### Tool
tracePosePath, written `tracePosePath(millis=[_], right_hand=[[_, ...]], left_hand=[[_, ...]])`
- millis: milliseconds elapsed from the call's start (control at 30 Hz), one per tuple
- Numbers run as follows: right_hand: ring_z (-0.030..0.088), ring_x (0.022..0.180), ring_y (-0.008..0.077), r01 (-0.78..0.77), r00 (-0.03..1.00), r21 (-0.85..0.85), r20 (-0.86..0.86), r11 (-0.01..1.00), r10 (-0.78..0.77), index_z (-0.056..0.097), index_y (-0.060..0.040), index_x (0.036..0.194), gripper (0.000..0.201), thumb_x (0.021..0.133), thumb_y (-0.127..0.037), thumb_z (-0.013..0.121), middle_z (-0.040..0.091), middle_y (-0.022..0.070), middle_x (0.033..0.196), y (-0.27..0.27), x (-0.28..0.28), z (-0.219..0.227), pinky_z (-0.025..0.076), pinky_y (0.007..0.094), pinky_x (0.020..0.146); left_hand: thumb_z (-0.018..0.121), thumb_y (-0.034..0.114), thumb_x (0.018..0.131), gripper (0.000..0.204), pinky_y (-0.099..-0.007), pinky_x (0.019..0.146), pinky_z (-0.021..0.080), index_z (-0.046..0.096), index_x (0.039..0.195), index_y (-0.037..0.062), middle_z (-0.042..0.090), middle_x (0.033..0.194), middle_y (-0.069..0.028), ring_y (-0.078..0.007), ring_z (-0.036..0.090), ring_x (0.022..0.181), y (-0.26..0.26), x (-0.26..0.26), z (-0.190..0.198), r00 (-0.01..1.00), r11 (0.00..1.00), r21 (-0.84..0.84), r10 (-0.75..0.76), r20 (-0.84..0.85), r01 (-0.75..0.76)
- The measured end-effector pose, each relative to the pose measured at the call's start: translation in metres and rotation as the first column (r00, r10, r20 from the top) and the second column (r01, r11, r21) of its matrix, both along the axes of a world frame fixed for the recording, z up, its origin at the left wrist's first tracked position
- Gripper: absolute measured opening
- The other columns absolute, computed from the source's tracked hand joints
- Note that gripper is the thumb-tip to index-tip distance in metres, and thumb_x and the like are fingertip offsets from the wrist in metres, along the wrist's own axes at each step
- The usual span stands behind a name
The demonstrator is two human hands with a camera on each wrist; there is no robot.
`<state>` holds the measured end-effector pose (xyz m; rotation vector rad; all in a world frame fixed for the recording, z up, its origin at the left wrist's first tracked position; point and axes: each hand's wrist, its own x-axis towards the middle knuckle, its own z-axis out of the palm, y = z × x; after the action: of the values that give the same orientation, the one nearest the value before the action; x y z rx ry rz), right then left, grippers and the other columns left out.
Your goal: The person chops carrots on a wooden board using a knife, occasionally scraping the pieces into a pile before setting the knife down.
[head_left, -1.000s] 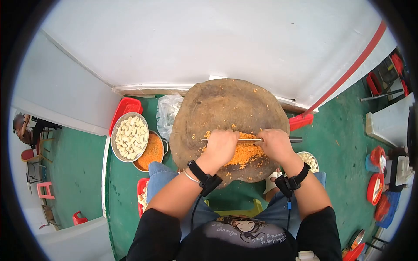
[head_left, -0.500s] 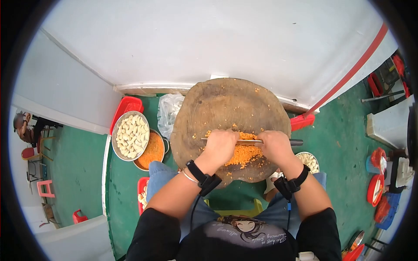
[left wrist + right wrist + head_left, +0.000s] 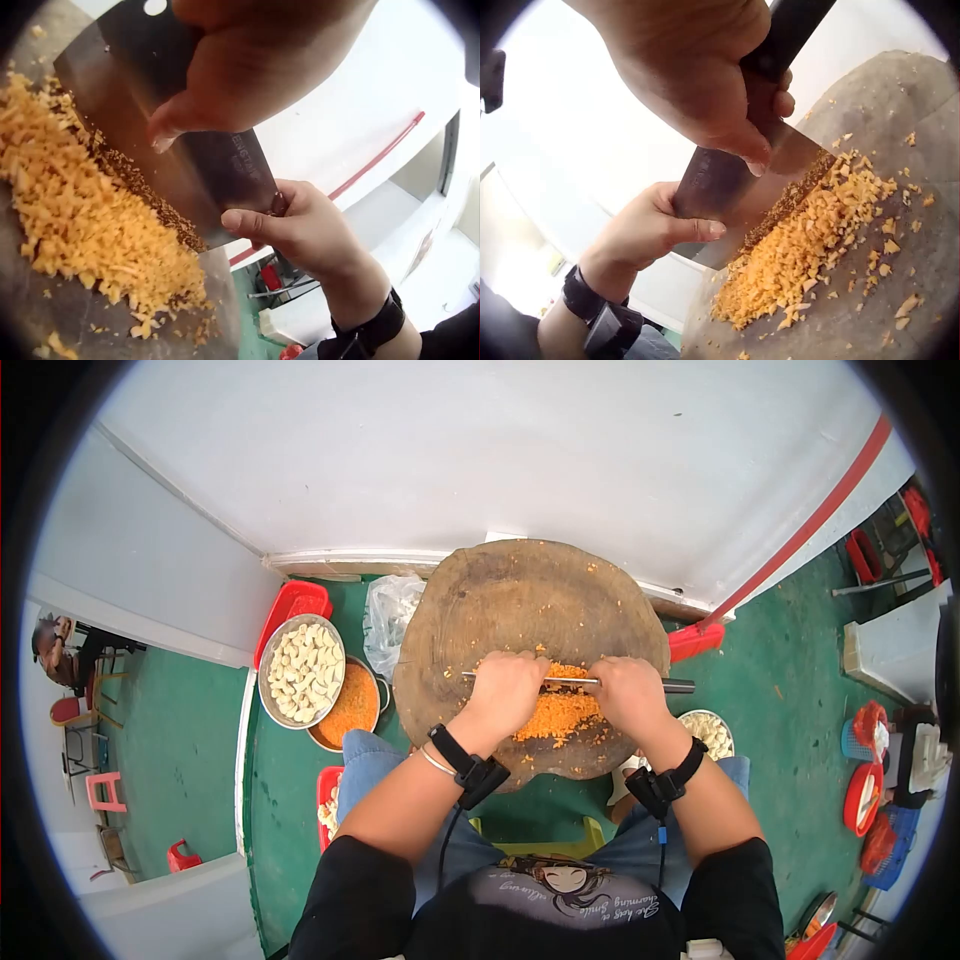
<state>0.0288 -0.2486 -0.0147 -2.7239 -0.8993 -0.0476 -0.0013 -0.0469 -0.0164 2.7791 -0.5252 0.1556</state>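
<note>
Cleaver (image 3: 575,682) held edge-down on round wooden chopping block (image 3: 520,595), blade across pile of orange minced bits (image 3: 560,712). Right hand (image 3: 628,695) curled around dark handle at blade's right end. Left hand (image 3: 508,690) grips blade's spine near far end, thumb on flat side. Orange crumbs scattered over block around pile. Left of block: clear plastic bag (image 3: 388,622), metal bowl of pale dumplings (image 3: 300,670) over pot of orange filling (image 3: 350,708). Right of block: small bowl of pale pieces (image 3: 712,730). Green floor beneath.
</note>
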Motion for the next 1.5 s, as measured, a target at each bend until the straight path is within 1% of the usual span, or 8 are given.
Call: tracePosePath(millis=[200,300,900,1000,1100,1200,1300,1500], right_hand=[[0.062,0.075,0.0301,0.004,0.998,0.016,-0.061,1.000,-0.003,0.066,-0.0069,0.075,0.007,0.074,-0.013,0.066,0.063,0.0108,0.075,0.001,-0.004,0.017,0.047,0.0422,0.068],[0.062,0.075,0.0302,0.005,0.995,0.027,-0.095,1.000,-0.003,0.066,-0.0065,0.076,0.007,0.074,-0.013,0.066,0.063,0.0112,0.075,0.002,-0.002,0.010,0.048,0.0421,0.068],[0.063,0.075,0.0280,-0.002,0.999,-0.001,-0.041,1.000,0.002,0.064,-0.0069,0.073,0.006,0.072,-0.013,0.066,0.064,0.0102,0.075,0.004,-0.001,0.016,0.048,0.0401,0.068],[0.063,0.075,0.0278,-0.006,0.999,0.021,-0.038,1.000,0.006,0.064,-0.0072,0.073,0.006,0.072,-0.013,0.066,0.064,0.0098,0.074,0.003,0.001,0.002,0.048,0.0402,0.067],[0.063,0.075,0.0279,0.005,0.998,-0.005,-0.065,1.000,-0.005,0.063,-0.0072,0.072,0.007,0.072,-0.013,0.066,0.064,0.0100,0.074,0.004,0.001,0.017,0.047,0.0399,0.067],[0.063,0.075,0.0282,0.000,1.000,0.051,-0.003,0.999,0.001,0.063,-0.0069,0.072,0.008,0.072,-0.014,0.066,0.063,0.0103,0.074,0.002,0.001,0.006,0.047,0.0399,0.067],[0.063,0.075,0.0281,0.016,0.998,-0.017,-0.065,1.000,-0.017,0.063,-0.0067,0.072,0.008,0.072,-0.014,0.066,0.063,0.0102,0.074,0.004,0.003,0.008,0.047,0.0398,0.067],[0.063,0.073,0.0280,0.003,1.000,0.000,-0.028,1.000,-0.003,0.062,-0.0071,0.069,0.008,0.072,-0.014,0.065,0.063,0.0102,0.073,0.003,0.006,0.003,0.048,0.0403,0.067]], left_hand=[[0.055,0.002,0.068,0.005,-0.0411,0.063,0.046,0.056,0.072,0.0056,0.059,0.071,-0.0118,-0.0318,0.060,0.068,0.001,-0.007,0.014,1.000,1.000,0.014,0.018,-0.007,-0.017],[0.055,0.002,0.069,0.005,-0.0409,0.062,0.047,0.057,0.072,0.0051,0.059,0.071,-0.0124,-0.0319,0.060,0.068,0.001,-0.003,0.000,0.999,1.000,0.010,0.008,-0.039,-0.008],[0.055,0.002,0.069,0.005,-0.0408,0.061,0.047,0.056,0.073,0.0049,0.059,0.071,-0.0123,-0.0320,0.061,0.068,0.002,-0.005,0.015,1.000,0.999,0.017,0.030,-0.007,-0.030],[0.055,0.002,0.069,0.005,-0.0411,0.061,0.047,0.056,0.072,0.0051,0.059,0.071,-0.0125,-0.0322,0.061,0.068,0.002,-0.001,-0.001,1.000,1.000,-0.006,0.014,0.010,-0.014],[0.055,0.002,0.068,0.005,-0.0412,0.062,0.046,0.056,0.072,0.0053,0.059,0.071,-0.0126,-0.0324,0.060,0.068,0.004,0.000,0.009,0.999,1.000,-0.017,0.021,-0.025,-0.022],[0.055,0.002,0.069,0.004,-0.0416,0.062,0.046,0.056,0.072,0.0051,0.059,0.070,-0.0127,-0.0328,0.059,0.068,0.003,0.000,0.006,0.999,0.999,-0.032,0.032,0.017,-0.031],[0.055,0.003,0.069,0.003,-0.0418,0.062,0.046,0.055,0.072,0.0048,0.058,0.069,-0.0127,-0.0334,0.059,0.068,0.004,0.004,0.001,1.000,0.999,-0.032,0.015,0.002,-0.015],[0.054,0.002,0.071,0.003,-0.0424,0.060,0.046,0.055,0.072,0.0054,0.058,0.069,-0.0128,-0.0339,0.059,0.068,0.001,0.006,0.001,0.999,0.999,0.017,0.038,-0.003,-0.038]])
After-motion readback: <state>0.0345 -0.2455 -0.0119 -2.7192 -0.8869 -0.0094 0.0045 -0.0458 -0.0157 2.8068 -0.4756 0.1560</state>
